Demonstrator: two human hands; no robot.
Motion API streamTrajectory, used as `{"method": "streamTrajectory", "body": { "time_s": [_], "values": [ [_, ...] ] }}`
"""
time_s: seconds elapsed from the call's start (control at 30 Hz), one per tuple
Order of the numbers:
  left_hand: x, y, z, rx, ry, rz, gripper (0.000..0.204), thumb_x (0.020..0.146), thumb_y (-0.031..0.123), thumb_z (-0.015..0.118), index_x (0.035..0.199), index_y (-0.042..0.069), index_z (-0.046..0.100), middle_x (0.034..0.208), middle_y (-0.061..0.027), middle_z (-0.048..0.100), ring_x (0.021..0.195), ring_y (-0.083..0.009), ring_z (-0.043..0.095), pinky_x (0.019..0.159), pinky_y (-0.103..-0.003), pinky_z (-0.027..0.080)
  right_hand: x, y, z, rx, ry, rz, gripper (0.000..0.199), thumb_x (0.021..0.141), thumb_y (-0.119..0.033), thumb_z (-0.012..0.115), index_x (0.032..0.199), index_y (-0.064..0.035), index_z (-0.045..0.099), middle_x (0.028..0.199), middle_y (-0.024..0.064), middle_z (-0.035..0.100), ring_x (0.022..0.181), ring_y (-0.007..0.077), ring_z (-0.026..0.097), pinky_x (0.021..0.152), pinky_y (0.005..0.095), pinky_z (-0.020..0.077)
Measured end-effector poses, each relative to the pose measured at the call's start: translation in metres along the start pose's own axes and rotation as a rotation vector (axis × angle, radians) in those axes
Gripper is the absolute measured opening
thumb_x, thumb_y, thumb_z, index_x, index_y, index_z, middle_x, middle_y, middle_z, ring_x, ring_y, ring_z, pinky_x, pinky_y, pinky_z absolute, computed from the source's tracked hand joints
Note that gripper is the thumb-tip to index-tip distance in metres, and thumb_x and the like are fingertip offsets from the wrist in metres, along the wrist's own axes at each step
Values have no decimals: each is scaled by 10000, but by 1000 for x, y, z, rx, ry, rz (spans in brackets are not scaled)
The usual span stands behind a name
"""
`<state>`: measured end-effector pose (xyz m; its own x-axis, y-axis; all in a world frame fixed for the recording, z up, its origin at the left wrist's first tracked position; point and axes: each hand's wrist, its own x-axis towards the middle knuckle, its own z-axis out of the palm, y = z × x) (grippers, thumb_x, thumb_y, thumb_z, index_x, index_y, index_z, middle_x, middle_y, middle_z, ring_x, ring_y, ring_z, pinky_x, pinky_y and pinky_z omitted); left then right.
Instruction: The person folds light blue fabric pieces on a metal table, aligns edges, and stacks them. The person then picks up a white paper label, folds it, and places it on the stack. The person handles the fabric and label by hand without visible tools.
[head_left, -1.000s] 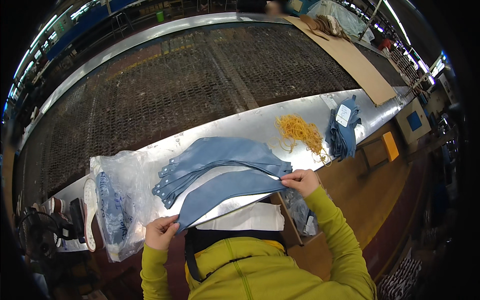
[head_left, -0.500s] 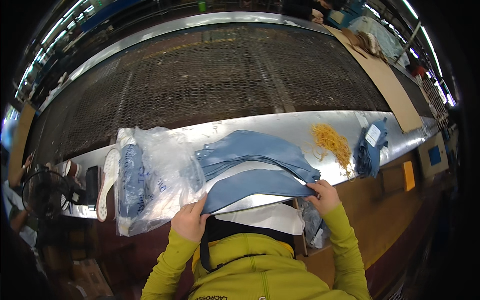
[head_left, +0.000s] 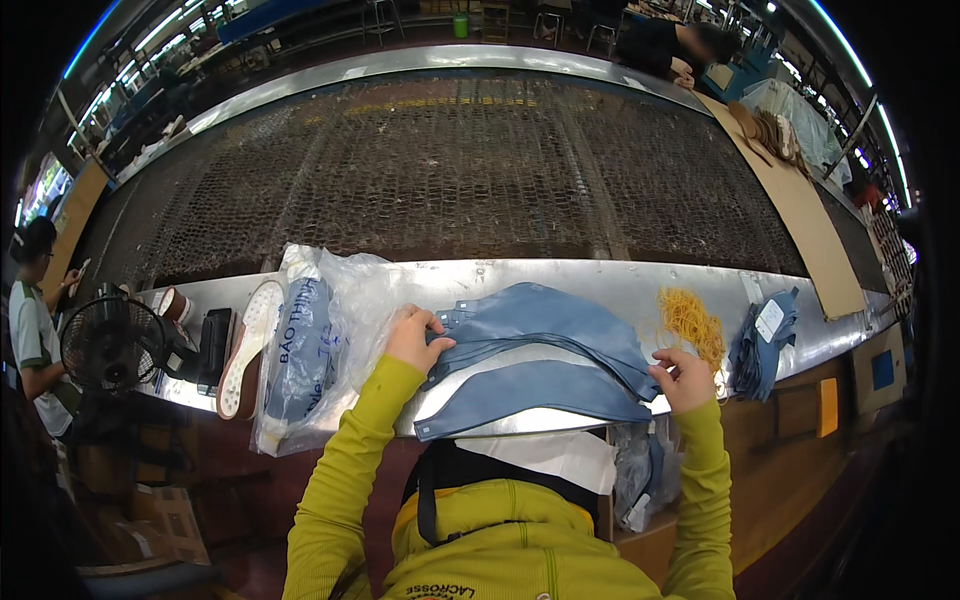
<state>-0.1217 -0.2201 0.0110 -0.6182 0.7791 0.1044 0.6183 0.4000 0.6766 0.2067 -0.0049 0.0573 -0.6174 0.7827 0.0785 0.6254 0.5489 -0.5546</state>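
Observation:
A stack of curved blue fabric pieces point(head_left: 540, 360) lies on the metal ledge point(head_left: 620, 285) in front of me. My left hand point(head_left: 412, 338) rests on the left end of the stack, fingers closed over its edge. At the right end, my right hand point(head_left: 683, 378) pinches the tip of the pieces. Both yellow-green sleeves come up from the lower edge.
A clear plastic bag point(head_left: 320, 340) with blue pieces lies left of the stack, beside a white shoe sole point(head_left: 248, 345) and a black fan point(head_left: 110, 345). Yellow rubber bands point(head_left: 690, 320) and a tagged blue bundle point(head_left: 765, 345) lie to the right. Behind is a wide mesh bed point(head_left: 450, 170). A person point(head_left: 35, 330) stands far left.
My view has swung left, so the stack sits more to the right of centre. My left hand has moved up from the lower left corner onto the upper left end of the stack.

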Motion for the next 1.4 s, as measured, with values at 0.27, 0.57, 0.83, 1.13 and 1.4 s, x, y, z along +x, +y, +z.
{"method": "streamTrajectory", "body": {
  "time_s": [0.27,0.57,0.83,1.13,1.4],
  "values": [
    [40,-5,-4,-275,-93,-54,188,733,77,757,895,14,687,686,-29,631,644,-89,556,633,-238,477,13,47,33,181,-20,101,255,706,-74,769,933,-14,669,744,69,627,637,143,558,617,275,473],
    [80,-12,15,-175,-313,31,141,731,85,753,839,18,694,778,-67,655,712,-136,590,665,-271,481,13,54,22,244,-59,207,165,730,-75,756,848,-2,667,703,48,634,633,114,564,614,256,469],
    [64,1,2,-258,-167,54,111,723,55,746,782,-15,683,643,-56,637,585,-93,557,565,-232,449,15,38,27,298,-107,209,183,719,-93,769,848,-10,669,729,66,651,662,133,605,616,275,483],
    [49,2,-9,-249,-188,-20,82,749,62,731,789,-2,699,578,7,552,523,-53,473,495,-213,409,29,34,18,206,-18,225,141,727,-108,760,802,-22,678,678,60,648,616,136,593,595,277,476],
    [44,-10,-12,-364,-266,-183,84,778,36,704,853,-2,705,638,0,600,540,-55,518,492,-200,437,15,21,11,216,-230,333,183,721,-180,774,790,-35,687,710,95,665,663,179,634,627,303,491]
  ]
}}
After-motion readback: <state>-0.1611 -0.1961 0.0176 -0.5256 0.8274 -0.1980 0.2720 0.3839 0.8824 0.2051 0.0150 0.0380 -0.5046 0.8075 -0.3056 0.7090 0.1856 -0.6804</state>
